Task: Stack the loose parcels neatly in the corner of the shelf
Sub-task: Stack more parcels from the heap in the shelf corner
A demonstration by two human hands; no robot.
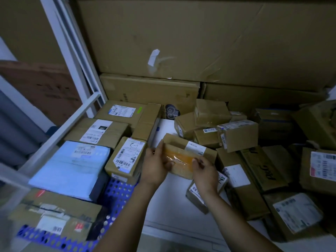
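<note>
While clasped at both ends, fingers of left hand (154,166) and right hand (204,170) curled round, small taped parcel (180,159) over mid shelf (172,197), between tidy rows (101,131) left and loose heap (238,135) right. Could slip on glossy tape if grip eases; could knock heap over on swing toward far-left corner.

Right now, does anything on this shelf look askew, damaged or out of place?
Yes. The parcels on the right lie in a tilted, overlapping heap, unlike the squared-up rows on the left. The large cardboard sheet behind is creased, with a white tape scrap peeling off.
</note>
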